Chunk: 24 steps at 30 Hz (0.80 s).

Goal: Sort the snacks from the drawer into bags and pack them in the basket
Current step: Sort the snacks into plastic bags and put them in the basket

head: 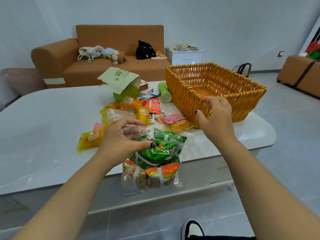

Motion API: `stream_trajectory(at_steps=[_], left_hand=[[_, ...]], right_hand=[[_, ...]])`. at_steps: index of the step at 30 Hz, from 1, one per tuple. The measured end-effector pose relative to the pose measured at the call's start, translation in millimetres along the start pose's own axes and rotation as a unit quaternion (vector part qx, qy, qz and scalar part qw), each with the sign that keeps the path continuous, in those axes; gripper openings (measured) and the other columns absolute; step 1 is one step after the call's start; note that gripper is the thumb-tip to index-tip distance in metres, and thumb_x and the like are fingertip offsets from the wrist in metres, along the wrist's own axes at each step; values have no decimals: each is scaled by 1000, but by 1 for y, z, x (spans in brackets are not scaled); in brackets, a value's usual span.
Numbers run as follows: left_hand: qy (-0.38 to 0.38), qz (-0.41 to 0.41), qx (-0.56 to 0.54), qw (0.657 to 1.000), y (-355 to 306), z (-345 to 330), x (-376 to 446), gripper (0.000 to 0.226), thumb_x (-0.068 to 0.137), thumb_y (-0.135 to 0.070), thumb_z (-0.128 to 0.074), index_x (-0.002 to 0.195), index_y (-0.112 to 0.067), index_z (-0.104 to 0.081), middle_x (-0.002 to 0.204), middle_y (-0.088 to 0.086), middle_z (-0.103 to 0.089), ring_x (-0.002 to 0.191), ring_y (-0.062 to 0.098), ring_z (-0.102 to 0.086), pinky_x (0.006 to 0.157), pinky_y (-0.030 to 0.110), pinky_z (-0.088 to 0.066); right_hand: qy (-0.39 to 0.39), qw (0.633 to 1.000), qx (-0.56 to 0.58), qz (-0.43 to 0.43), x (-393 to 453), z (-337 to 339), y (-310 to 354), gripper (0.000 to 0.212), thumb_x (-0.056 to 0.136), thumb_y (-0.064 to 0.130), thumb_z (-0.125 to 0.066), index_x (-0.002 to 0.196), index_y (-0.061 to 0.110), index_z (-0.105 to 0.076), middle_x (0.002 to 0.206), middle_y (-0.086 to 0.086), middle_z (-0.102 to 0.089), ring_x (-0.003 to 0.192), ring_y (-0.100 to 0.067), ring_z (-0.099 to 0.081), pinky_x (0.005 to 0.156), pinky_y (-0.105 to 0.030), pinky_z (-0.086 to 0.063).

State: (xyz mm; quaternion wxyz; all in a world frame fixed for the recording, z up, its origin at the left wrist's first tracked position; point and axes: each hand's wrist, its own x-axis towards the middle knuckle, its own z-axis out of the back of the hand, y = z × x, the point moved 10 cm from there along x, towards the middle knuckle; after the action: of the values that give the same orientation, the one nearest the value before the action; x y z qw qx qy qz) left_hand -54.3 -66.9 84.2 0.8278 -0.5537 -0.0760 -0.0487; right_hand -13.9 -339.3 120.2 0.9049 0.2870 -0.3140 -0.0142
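Left hand [125, 138] pinches clear snack bag [154, 160] top; right hand [216, 116] grips wicker basket [225, 87] near rim (loose snacks [138, 110] left of basket).

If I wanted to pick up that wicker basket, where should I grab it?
Probably at the top rim of the wicker basket, coming from above on a short side, as the right hand does at the near corner. The rim is thick and braided, and the walls slope, giving a poorer grip.

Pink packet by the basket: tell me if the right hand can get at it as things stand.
Probably yes. The right hand grips the basket rim, and the pink packet lies uncovered just beside it on the table; it must let go first.
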Motion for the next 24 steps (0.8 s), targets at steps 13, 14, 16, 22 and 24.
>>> stream_trajectory(at_steps=[13, 14, 16, 22, 24], left_hand=[[-120, 16, -181, 976, 18, 19, 17, 66, 40, -25, -87, 102, -14, -69, 97, 5, -76, 91, 21, -73, 84, 44, -58], [-119, 14, -182, 976, 18, 18, 18, 64, 42, -23, -87, 103, -13, -69, 98, 7, -76, 92, 22, -73, 83, 43, -58], [-120, 11, -186, 975, 18, 19, 18, 67, 42, -26, -90, 105, -13, -69, 101, 9, -75, 93, 24, -73, 85, 46, -57], [-118, -7, -156, 981, 5, 18, 8, 67, 41, -33, -92, 102, -19, -70, 101, 6, -75, 94, 21, -73, 84, 46, -59], [-107, -35, -117, 987, -7, 14, 1, 58, 47, -24, -91, 100, -21, -69, 100, 1, -74, 89, 12, -72, 74, 34, -61]], right_hand=[[53, 992, -106, 44, 51, -22, -25, 35, 98, 39, -47, 117, 14, -62, 110, -8, -51, 109, -25, -43, 104, -45, -32], [51, 991, -108, 51, 46, -20, -23, 35, 98, 39, -48, 116, 13, -63, 107, -8, -50, 105, -25, -43, 100, -43, -36], [29, 989, -125, 73, 32, -15, -16, 33, 97, 38, -50, 111, 13, -65, 100, -8, -50, 98, -26, -44, 96, -46, -39], [35, 982, -173, 65, 3, -5, 8, 32, 97, 39, -49, 106, 13, -65, 100, -8, -50, 96, -28, -47, 97, -51, -38], [54, 985, -159, 41, -2, -3, 11, 31, 97, 36, -49, 109, 12, -64, 105, -9, -49, 101, -29, -47, 98, -49, -37]])
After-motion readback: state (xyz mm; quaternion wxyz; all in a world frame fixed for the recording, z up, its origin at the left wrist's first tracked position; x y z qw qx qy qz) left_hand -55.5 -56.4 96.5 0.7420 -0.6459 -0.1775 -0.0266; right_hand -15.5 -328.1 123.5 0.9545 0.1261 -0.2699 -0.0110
